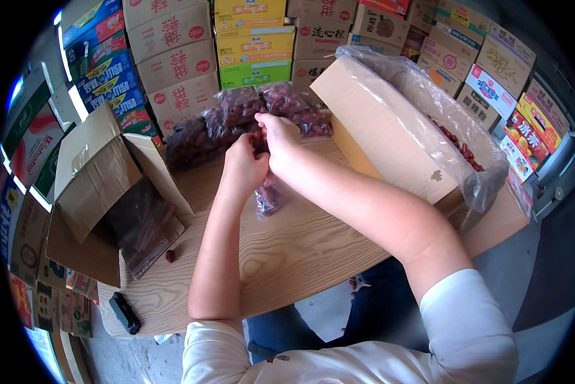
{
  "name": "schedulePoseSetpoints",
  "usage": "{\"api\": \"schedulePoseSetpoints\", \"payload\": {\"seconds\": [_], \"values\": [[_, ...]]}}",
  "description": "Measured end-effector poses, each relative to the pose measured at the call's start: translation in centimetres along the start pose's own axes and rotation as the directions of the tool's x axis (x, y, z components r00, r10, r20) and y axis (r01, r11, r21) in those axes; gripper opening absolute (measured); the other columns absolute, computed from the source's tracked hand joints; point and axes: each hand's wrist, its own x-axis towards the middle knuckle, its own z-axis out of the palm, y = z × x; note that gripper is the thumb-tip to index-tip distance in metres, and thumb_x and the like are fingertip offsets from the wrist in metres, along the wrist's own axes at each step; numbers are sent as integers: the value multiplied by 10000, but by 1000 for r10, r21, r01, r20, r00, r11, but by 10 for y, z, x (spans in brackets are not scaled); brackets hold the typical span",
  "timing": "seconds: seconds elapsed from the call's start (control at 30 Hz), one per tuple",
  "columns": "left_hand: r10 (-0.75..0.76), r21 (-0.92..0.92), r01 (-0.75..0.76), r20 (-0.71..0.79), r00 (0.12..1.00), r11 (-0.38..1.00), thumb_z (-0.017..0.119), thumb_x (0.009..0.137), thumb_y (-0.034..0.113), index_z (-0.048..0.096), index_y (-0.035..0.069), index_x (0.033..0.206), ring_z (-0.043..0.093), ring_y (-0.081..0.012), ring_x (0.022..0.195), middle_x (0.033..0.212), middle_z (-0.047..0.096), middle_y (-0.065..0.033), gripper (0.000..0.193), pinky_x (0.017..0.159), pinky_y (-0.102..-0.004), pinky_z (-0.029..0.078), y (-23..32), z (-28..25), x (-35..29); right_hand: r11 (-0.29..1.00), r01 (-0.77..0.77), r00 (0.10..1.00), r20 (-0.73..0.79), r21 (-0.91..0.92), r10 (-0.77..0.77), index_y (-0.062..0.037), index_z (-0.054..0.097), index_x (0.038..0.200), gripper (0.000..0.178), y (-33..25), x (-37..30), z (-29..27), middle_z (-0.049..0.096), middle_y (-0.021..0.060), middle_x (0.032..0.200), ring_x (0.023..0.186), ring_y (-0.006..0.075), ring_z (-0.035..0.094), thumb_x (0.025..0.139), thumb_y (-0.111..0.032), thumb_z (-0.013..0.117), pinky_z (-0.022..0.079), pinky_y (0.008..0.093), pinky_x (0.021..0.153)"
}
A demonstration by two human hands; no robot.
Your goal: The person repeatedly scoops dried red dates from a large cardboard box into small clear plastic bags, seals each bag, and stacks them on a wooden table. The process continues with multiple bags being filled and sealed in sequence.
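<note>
Both my hands are closed on a clear plastic bag of red dates (269, 200) above the middle of the table. My left hand (246, 161) grips its upper left side. My right hand (281, 142) sits close against it, fingers curled at the top of the bag. The bag's lower end hangs below my hands toward the tabletop; its mouth is hidden by my fingers. Just beyond are several filled bags of dates (236, 105), heaped at the table's far edge.
A large lined carton (377, 115) holding loose dates stands tilted at the right. An open carton (95, 169) with flat plastic bags (143, 224) lies at the left. One loose date (170, 256) and a black object (124, 313) rest on the wooden table (287, 256). Stacked boxes (172, 57) line the back.
</note>
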Motion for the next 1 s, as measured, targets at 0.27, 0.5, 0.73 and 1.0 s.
{"api": "schedulePoseSetpoints", "payload": {"seconds": [0.27,0.5,0.73,1.0], "values": [[-62,22,61,15,998,998,598,738,126,588,-46,1021,650,-354,906,943,650,-251,332,795,-377,500,-2,-3,2,982,73,993,80,171,-88,-36,572,752,129,1,-5,-3,528,18,642,573,101,501,785,-89,684,427,259,531],[-101,-178,103,16,995,979,613,742,116,586,-47,1061,662,-276,893,943,670,-200,359,811,-340,504,-21,3,7,998,55,992,114,28,-58,-61,581,788,114,-5,-13,-7,532,11,679,602,110,515,795,-116,680,441,260,530],[-109,-220,110,17,994,969,613,746,90,581,-52,1085,666,-229,896,952,681,-165,369,810,-324,515,-22,5,8,995,39,953,303,-91,-9,-146,581,794,97,2,-14,-25,520,-15,730,682,124,516,797,-188,669,416,334,531],[-69,-93,72,38,997,993,642,746,94,594,-37,1036,675,-202,834,903,683,-147,321,753,-314,526,-14,0,6,977,-27,966,248,-213,81,-94,565,748,166,-8,-22,-14,546,11,719,690,120,524,814,-187,685,450,301,596]]}}
